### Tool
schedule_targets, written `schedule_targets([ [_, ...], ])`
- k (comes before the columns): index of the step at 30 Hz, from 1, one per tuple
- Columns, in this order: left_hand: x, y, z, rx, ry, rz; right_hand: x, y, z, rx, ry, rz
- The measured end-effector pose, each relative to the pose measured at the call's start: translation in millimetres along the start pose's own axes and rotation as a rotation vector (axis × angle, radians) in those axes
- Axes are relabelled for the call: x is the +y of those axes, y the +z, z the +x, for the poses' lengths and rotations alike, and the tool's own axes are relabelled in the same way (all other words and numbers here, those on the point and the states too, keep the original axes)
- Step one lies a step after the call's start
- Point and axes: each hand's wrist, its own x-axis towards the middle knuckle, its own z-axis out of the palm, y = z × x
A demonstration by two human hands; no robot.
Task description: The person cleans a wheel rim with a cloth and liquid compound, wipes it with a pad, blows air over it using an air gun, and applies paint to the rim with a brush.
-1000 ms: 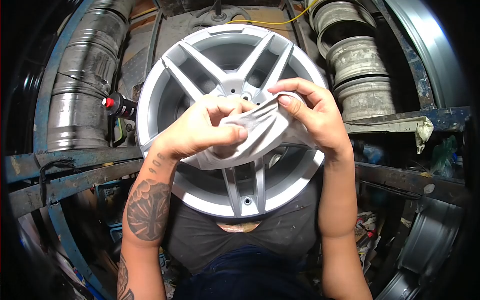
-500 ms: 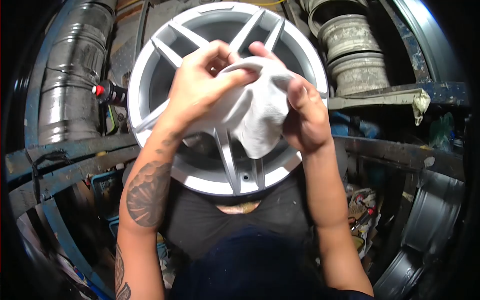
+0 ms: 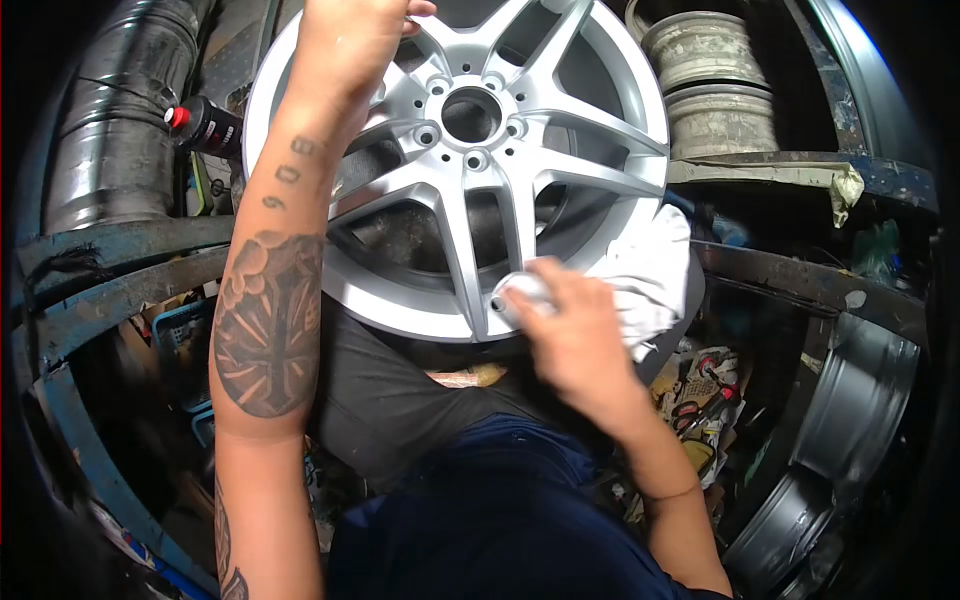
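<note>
A silver alloy wheel (image 3: 480, 165) with paired spokes lies face up over the lap. My left hand (image 3: 350, 45) is at its upper left, partly cut off by the top of the view. Its visible fingers curl around a spoke there, though much of the grip is hidden. At the wheel's lower right edge, my right hand (image 3: 575, 320) is closed on a white cloth (image 3: 650, 275). A bunched bit of the cloth shows under the fingers, pressed against the rim near the small valve hole. The rest spreads over the rim's right side.
A black bottle with a red cap (image 3: 205, 125) stands at left beside a large metal cylinder (image 3: 125, 130). Stacked bare wheel barrels (image 3: 720, 120) are at upper right. Blue metal frames (image 3: 130, 250) flank both sides. A paintbrush (image 3: 470, 376) lies between the legs.
The cloth, bunched between both hands above the wheel, is now down on its lower right rim under my right hand. My left hand has let go of it and moved to the upper left.
</note>
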Motion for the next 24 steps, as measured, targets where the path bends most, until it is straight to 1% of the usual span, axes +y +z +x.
schedule_targets([
  [1,1,1,0,0.053,0.176,0.498,-14,15,0,-0.126,-0.060,-0.032],
  [3,0,-14,8,-0.027,0.121,0.282,-31,26,-8,-0.101,-0.107,-0.249],
  [4,-8,-12,11,-0.029,0.056,0.079,-27,21,-5,-0.136,-0.078,-0.157],
  [6,2,-10,2,-0.042,-0.057,-0.076,-20,20,14,-0.211,-0.064,-0.149],
  [7,10,-7,4,-0.001,-0.021,0.023,-19,22,21,-0.226,-0.063,-0.176],
  [9,18,-4,5,0.101,0.092,0.374,-28,5,6,-0.282,-0.097,-0.187],
  [10,22,-2,8,0.140,0.119,0.466,-32,-2,1,-0.299,-0.115,-0.199],
  [11,16,-2,5,0.130,0.163,0.449,-34,-3,0,-0.314,-0.110,-0.179],
  [13,4,-3,0,0.107,0.251,0.415,-29,7,21,-0.267,-0.069,-0.188],
  [16,6,3,7,0.128,0.358,0.472,-31,19,30,-0.302,-0.135,-0.500],
  [17,4,3,13,0.147,0.393,0.494,-41,9,21,-0.430,-0.131,-0.539],
  [19,6,-1,11,0.190,0.418,0.549,-36,11,7,-0.311,-0.123,-0.458],
  [20,13,-1,2,0.169,0.177,0.382,-24,20,15,-0.273,-0.121,-0.418],
  [21,25,-2,3,0.144,0.074,0.290,-15,31,26,-0.227,-0.101,-0.376],
  [22,36,-2,4,0.129,-0.030,0.200,-15,41,31,-0.256,-0.107,-0.443],
  [24,17,2,8,0.140,0.065,0.189,-23,28,9,-0.237,-0.073,-0.363],
])
